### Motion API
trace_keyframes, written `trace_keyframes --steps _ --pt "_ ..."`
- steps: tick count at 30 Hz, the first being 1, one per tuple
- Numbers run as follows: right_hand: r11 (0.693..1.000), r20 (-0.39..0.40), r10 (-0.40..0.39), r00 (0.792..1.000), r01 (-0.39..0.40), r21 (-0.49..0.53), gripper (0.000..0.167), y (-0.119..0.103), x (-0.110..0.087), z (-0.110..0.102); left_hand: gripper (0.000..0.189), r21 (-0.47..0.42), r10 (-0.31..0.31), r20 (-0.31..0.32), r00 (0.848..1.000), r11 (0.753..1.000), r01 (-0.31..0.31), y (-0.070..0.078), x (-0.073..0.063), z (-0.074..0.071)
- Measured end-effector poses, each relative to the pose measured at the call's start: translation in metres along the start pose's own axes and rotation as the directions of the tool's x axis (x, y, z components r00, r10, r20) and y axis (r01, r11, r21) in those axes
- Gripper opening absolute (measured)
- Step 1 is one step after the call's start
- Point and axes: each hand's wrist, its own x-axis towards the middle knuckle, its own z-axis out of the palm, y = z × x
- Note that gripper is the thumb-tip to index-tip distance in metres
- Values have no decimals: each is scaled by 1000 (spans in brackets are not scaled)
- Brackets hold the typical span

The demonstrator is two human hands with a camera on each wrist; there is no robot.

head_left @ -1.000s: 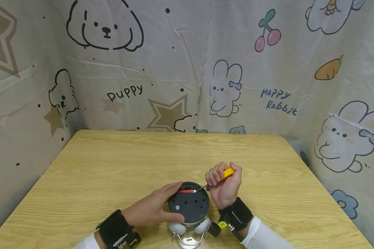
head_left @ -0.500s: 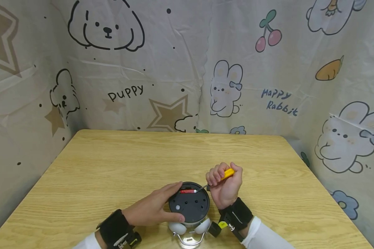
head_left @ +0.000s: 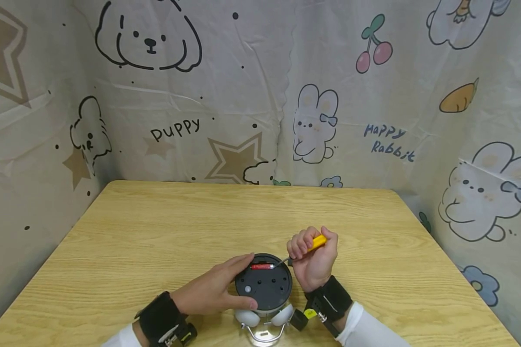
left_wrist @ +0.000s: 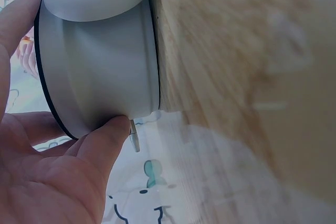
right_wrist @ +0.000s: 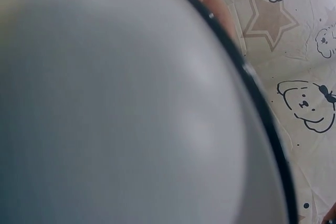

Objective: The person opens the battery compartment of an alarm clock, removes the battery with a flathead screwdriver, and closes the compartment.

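A twin-bell alarm clock (head_left: 267, 295) lies face down near the table's front edge, its black back upward and its white bells towards me. A red battery (head_left: 260, 266) sits in the uncovered slot in that back. My left hand (head_left: 212, 290) grips the clock from the left, thumb on the back and fingers round the side. In the left wrist view it holds the pale casing (left_wrist: 105, 69) beside a small metal foot (left_wrist: 135, 139). My right hand (head_left: 316, 262) is curled round a screwdriver's yellow handle (head_left: 317, 242). The shaft's tip meets the battery's right end.
The wooden table (head_left: 191, 217) extends behind the clock to a printed curtain (head_left: 252, 96). A blurred white curved surface (right_wrist: 121, 108) fills most of the right wrist view. Black straps with cameras (head_left: 161, 319) are on both wrists.
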Motion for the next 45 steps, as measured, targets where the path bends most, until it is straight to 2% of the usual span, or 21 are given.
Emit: trace_keyframes --steps 26,45 --pt "997 19 -34 999 35 -64 50 -1 -4 3 104 15 -1 -1 1000 1000 1 1 0 1" --pt "999 -11 -30 999 31 41 50 1 -1 1 104 13 -2 -1 1000 1000 2 0 1 0"
